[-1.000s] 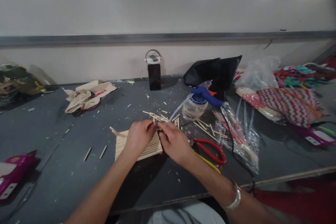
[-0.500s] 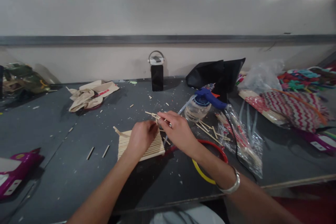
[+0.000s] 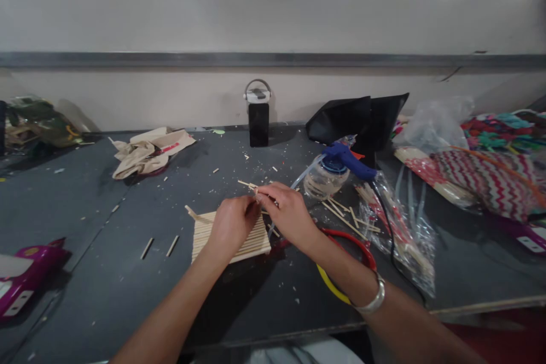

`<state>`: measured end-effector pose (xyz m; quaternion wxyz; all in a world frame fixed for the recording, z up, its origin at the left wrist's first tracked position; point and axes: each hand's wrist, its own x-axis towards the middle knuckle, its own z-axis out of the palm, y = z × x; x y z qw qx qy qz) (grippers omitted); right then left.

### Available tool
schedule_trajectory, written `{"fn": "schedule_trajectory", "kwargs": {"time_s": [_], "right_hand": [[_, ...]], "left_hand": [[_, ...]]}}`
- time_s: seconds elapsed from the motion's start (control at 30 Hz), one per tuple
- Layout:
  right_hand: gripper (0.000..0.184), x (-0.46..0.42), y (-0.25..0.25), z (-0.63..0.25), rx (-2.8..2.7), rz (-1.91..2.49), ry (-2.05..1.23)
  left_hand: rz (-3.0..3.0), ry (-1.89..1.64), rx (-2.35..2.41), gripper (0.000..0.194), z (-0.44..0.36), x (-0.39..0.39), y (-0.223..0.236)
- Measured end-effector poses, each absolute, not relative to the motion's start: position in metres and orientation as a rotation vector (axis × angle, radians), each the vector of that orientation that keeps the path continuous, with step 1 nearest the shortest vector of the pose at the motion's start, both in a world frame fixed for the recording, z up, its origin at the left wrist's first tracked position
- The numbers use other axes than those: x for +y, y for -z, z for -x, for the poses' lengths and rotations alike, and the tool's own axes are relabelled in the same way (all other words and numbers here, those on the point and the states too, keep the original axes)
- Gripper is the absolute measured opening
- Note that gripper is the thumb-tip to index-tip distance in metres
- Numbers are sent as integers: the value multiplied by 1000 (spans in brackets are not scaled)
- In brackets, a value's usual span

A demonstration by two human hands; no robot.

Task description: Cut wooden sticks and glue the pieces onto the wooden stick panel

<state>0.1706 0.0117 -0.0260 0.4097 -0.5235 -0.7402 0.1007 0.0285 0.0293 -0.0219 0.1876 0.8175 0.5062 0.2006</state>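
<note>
A panel of thin wooden sticks [image 3: 205,232] laid side by side lies on the dark table, with a short stick standing up at its far left corner. My left hand [image 3: 234,223] is over the panel, its fingers pinched near the far right corner. Beside it my right hand [image 3: 286,211] is closed, thumb and fingers meeting the left fingertips. Thin wooden sticks [image 3: 246,183] poke out leftward from between the fingertips. Exactly how each finger grips them is hidden.
Right of my hands, a blue glue gun [image 3: 352,162] rests on a glass jar [image 3: 326,179]. Loose sticks [image 3: 343,216], a red ring [image 3: 362,247] and a plastic bag of sticks [image 3: 403,233] lie nearby. A phone [image 3: 259,125] stands at the back; crumpled cloth [image 3: 149,152] is left.
The view has shifted slightly. Both hands stay together at the panel's far right corner, with barely any finger movement.
</note>
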Motion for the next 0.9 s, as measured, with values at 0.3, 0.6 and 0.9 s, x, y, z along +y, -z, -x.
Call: {"fn": "schedule_trajectory", "kwargs": {"time_s": [0.3, 0.6, 0.9], "right_hand": [[14, 12, 31, -168, -1852, 1348, -224], [13, 12, 32, -168, -1836, 1350, -217], [13, 11, 32, -167, -1838, 1349, -227]], "left_hand": [[-2323, -557, 1428, 25, -29, 30, 22], [-2340, -544, 1440, 25, -29, 30, 22], [-2350, -528, 1450, 27, -30, 29, 21]]}}
